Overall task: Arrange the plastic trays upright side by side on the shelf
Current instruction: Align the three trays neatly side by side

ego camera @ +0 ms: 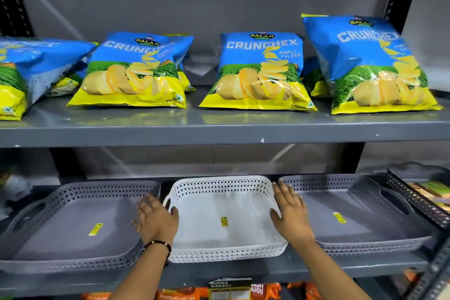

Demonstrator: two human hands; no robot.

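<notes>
Three perforated plastic trays lie flat side by side on the lower grey shelf [365,265]. A white tray [226,238] is in the middle, with a grey tray [73,217] to its left and another grey tray [353,212] to its right. Each carries a small yellow sticker. My left hand [155,219] rests on the white tray's left rim, thumb inside the wall. My right hand [289,209] is against its right rim, fingers spread, thumb inside. Whether either hand truly grips the rim is not clear.
Several blue and yellow chip bags [258,70] stand on the upper shelf [219,131]. A black perforated tray [418,192] holding packets sits at the far right of the lower shelf. Orange packets [180,296] show on the shelf below. Black uprights frame the rack.
</notes>
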